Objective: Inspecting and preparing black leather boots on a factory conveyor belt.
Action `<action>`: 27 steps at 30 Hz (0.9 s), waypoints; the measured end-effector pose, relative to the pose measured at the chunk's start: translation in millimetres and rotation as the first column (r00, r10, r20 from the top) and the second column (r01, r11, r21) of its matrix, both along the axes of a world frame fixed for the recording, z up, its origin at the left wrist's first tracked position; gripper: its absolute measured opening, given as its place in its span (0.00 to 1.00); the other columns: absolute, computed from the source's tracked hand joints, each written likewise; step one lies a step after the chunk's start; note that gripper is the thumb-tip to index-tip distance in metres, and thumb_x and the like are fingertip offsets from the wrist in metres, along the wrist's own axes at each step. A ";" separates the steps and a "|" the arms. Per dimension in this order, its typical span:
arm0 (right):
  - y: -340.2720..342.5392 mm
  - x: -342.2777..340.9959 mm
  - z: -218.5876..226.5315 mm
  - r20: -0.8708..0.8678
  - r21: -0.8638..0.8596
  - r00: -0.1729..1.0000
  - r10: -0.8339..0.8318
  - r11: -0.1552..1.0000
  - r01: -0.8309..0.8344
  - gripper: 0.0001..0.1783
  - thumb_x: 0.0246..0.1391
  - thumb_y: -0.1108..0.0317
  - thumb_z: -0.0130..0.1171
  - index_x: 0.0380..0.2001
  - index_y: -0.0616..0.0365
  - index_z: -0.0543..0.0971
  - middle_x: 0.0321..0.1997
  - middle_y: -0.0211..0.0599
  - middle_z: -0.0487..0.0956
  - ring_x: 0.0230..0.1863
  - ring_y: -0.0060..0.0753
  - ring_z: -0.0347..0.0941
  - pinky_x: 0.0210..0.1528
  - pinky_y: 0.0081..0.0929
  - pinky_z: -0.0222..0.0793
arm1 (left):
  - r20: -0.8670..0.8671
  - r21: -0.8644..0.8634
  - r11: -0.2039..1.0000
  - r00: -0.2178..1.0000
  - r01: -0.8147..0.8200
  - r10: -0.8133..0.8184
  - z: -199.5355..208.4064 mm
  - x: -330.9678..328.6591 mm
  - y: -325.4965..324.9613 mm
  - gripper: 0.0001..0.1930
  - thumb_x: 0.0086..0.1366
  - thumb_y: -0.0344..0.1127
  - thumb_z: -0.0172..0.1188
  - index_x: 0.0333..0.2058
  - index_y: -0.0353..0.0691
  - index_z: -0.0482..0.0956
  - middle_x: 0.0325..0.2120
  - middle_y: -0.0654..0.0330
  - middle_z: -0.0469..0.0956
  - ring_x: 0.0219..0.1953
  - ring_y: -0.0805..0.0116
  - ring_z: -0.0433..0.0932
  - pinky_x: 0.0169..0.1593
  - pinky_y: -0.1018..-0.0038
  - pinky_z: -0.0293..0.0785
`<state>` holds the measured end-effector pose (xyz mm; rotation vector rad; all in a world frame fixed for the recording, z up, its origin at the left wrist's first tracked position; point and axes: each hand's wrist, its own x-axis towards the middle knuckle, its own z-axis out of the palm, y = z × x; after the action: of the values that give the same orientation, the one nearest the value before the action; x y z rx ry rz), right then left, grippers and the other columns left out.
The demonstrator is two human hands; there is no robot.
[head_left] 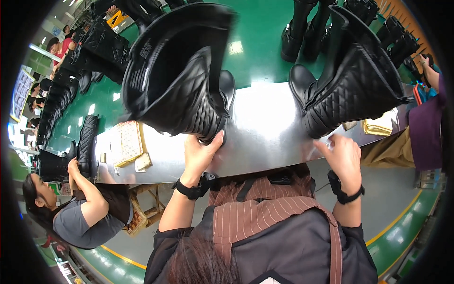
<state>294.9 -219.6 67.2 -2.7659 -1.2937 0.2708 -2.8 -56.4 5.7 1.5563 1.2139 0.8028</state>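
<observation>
Right, the left boot (179, 90) stands near the near edge of the surface (255, 154), toe toward the far edge, its wide shaft leaning back at me, top rim blurred. My left grip (201, 154) is closed round its heel, thumb laid on the near side; the fingers behind are hidden. Across to the right, the right boot (343, 90) stands by that same edge, toe angled inward. My right grip (343, 156) is unclenched at its heel, forefinger curled, thumb stretched toward the leather; contact, I can't tell. Handling these well, I'd say, means holding low by the firm heel and steadying the top, because a loose shaft could sway and tip the boot. Now the pose: left forearm slanting inward to the near edge, right forearm nearly straight, that hand tilted left.
</observation>
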 end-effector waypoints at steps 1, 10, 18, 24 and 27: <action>-2.8 -7.4 7.1 -0.145 0.043 0.978 0.153 0.988 -0.148 0.19 0.49 0.55 0.66 0.36 0.60 0.80 0.30 0.50 0.81 0.34 0.52 0.78 0.35 0.35 0.73 | 0.017 0.035 0.999 1.000 0.004 -0.004 -3.0 0.0 1.1 0.17 0.55 0.30 0.69 0.43 0.32 0.78 0.41 0.58 0.80 0.42 0.71 0.79 0.48 0.75 0.73; 136.9 -94.3 -83.0 -0.600 0.645 0.474 0.644 0.741 -0.190 0.16 0.56 0.61 0.62 0.42 0.61 0.79 0.33 0.41 0.82 0.32 0.31 0.79 0.36 0.27 0.73 | 0.102 0.009 1.000 0.995 -0.024 0.023 -14.8 4.1 -5.9 0.20 0.51 0.27 0.71 0.43 0.29 0.78 0.40 0.55 0.82 0.43 0.70 0.79 0.49 0.73 0.74; 163.8 -93.4 -76.1 -0.673 0.350 0.423 0.607 0.765 -0.541 0.18 0.61 0.56 0.56 0.30 0.63 0.78 0.25 0.41 0.80 0.29 0.35 0.77 0.34 0.31 0.70 | 0.122 0.039 0.996 0.989 0.074 -0.079 -21.8 -6.8 -2.4 0.21 0.50 0.28 0.72 0.44 0.32 0.79 0.41 0.58 0.82 0.44 0.69 0.80 0.50 0.74 0.73; 160.1 -97.6 -59.5 -0.831 0.390 0.245 0.500 0.836 -0.386 0.18 0.64 0.60 0.51 0.26 0.64 0.77 0.22 0.29 0.77 0.25 0.21 0.71 0.32 0.25 0.69 | 0.012 0.176 0.984 1.000 0.008 -0.010 -19.3 -1.4 -1.3 0.18 0.50 0.24 0.69 0.42 0.34 0.80 0.38 0.60 0.82 0.41 0.71 0.80 0.47 0.75 0.75; 151.1 -94.2 -10.7 -0.807 0.580 -0.017 0.590 0.787 -0.212 0.19 0.64 0.61 0.50 0.23 0.61 0.77 0.21 0.27 0.76 0.22 0.17 0.66 0.28 0.19 0.64 | -0.139 0.120 0.992 0.989 -0.034 0.050 -17.6 -1.7 -2.2 0.17 0.49 0.30 0.71 0.39 0.35 0.80 0.36 0.60 0.82 0.39 0.70 0.80 0.45 0.74 0.75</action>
<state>200.8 -68.5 56.4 -1.0905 -1.3648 1.5053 -4.4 -58.7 -11.9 1.7124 1.3262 0.8145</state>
